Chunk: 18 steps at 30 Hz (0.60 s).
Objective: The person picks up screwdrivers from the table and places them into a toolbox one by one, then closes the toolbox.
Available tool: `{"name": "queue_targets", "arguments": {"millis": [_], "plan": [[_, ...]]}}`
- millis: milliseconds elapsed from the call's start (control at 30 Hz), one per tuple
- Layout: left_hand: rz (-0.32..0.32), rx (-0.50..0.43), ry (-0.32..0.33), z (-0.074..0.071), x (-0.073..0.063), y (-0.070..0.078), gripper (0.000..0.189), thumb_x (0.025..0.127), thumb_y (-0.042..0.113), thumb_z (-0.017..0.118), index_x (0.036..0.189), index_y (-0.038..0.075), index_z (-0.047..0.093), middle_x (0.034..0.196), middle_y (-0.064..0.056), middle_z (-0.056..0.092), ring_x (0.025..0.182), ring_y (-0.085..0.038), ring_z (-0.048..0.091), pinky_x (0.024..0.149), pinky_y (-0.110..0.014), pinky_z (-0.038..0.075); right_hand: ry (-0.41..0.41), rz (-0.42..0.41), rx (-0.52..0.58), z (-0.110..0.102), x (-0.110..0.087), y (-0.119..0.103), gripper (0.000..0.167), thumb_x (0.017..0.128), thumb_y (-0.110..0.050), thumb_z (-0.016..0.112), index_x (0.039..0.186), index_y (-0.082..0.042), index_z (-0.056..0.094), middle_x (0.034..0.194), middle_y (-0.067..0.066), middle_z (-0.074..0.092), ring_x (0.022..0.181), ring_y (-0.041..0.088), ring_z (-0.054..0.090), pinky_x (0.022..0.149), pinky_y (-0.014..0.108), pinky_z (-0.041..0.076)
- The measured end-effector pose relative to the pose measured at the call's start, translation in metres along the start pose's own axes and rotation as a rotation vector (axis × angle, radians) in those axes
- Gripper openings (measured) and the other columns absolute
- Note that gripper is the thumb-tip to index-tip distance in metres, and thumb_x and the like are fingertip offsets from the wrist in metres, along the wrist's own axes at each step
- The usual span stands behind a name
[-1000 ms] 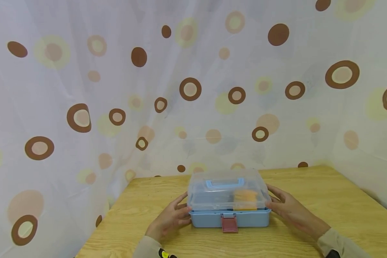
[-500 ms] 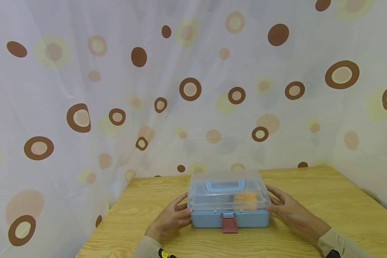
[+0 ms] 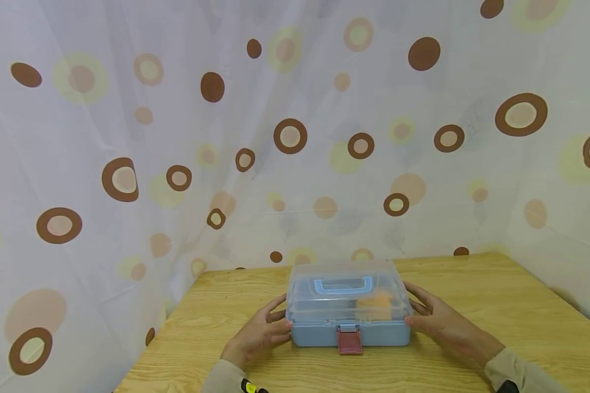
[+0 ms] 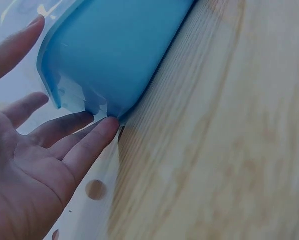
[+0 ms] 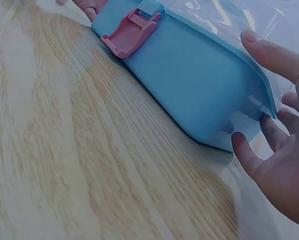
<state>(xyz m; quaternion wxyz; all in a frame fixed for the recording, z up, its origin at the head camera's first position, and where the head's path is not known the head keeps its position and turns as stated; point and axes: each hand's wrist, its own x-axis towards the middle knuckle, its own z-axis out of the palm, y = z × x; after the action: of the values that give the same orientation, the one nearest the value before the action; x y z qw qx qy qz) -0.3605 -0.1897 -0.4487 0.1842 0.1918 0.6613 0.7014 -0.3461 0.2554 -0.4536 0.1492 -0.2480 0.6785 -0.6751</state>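
Observation:
A blue plastic storage box (image 3: 314, 335) with a clear lid (image 3: 319, 308) sits on the wooden table. Its lid lies down on the base, and the dark pink latch (image 3: 350, 343) hangs loose at the front. Through the lid shows a blurry orange item (image 3: 379, 305), its kind unclear. My left hand (image 3: 260, 332) is at the box's left end, fairly straight fingertips touching the side, thumb near the lid's edge. At the opposite end, my right hand (image 3: 444, 323) has spread fingers against the side and its thumb by the rim.
A light blue handle (image 3: 344, 291) lies on top of the lid. The wooden table (image 3: 216, 305) reaches back to a white curtain (image 3: 305, 65) with brown and beige dots, which also runs along both sides.
The lid's front edge has come down onto the blue base, closing a narrow gap. Both hands have stayed at the box's ends, the thumbs shifting slightly downward with the lid.

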Motion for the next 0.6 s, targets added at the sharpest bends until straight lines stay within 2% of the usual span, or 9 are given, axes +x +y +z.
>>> {"name": "queue_targets", "arguments": {"millis": [200, 300, 400, 500, 600], "plan": [[0.003, 0.004, -0.006, 0.0, 0.0, 0.001, 0.084, 0.093, 0.016, 0.071, 0.158, 0.011, 0.019, 0.153, -0.028, 0.031, 0.123, -0.031, 0.054, 0.099, -0.05, 0.047, 0.001, 0.003, -0.017, 0.001, -0.001, -0.002, 0.085, 0.101, -0.006, 0.055, 0.158, -0.01, -0.008, 0.162, 0.021, -0.011, 0.145, 0.045, -0.001, 0.105, 0.035, 0.043], [0.001, 0.003, -0.009, 0.001, 0.001, 0.0, 0.084, 0.092, 0.016, 0.072, 0.158, 0.012, 0.02, 0.153, -0.027, 0.03, 0.124, -0.031, 0.053, 0.1, -0.048, 0.046, 0.05, 0.033, -0.087, 0.002, -0.004, -0.005, 0.085, 0.1, -0.011, 0.059, 0.159, -0.01, -0.003, 0.162, 0.022, -0.009, 0.145, 0.049, 0.004, 0.105, 0.043, 0.042], [0.008, 0.027, -0.014, 0.001, 0.002, 0.001, 0.084, 0.091, 0.016, 0.073, 0.158, 0.012, 0.021, 0.154, -0.027, 0.028, 0.126, -0.031, 0.051, 0.101, -0.046, 0.046, 0.118, 0.052, -0.184, 0.005, -0.009, -0.01, 0.085, 0.097, -0.016, 0.064, 0.159, -0.011, 0.007, 0.161, 0.022, -0.003, 0.141, 0.054, 0.015, 0.103, 0.055, 0.041], [0.032, 0.095, -0.023, 0.001, 0.001, 0.006, 0.085, 0.092, 0.016, 0.072, 0.158, 0.013, 0.019, 0.156, -0.025, 0.024, 0.129, -0.036, 0.047, 0.102, -0.048, 0.045, 0.197, 0.002, -0.284, 0.01, -0.014, -0.013, 0.079, 0.096, -0.018, 0.067, 0.158, -0.012, 0.017, 0.16, 0.02, 0.007, 0.134, 0.052, 0.032, 0.097, 0.055, 0.046], [0.083, 0.176, 0.013, 0.001, 0.0, 0.013, 0.083, 0.094, 0.019, 0.069, 0.159, 0.014, 0.017, 0.158, -0.022, 0.021, 0.135, -0.042, 0.039, 0.103, -0.051, 0.043, 0.302, -0.116, -0.398, 0.019, -0.018, -0.015, 0.07, 0.095, -0.018, 0.068, 0.153, -0.012, 0.029, 0.154, 0.017, 0.025, 0.124, 0.036, 0.049, 0.091, 0.042, 0.052]]}}
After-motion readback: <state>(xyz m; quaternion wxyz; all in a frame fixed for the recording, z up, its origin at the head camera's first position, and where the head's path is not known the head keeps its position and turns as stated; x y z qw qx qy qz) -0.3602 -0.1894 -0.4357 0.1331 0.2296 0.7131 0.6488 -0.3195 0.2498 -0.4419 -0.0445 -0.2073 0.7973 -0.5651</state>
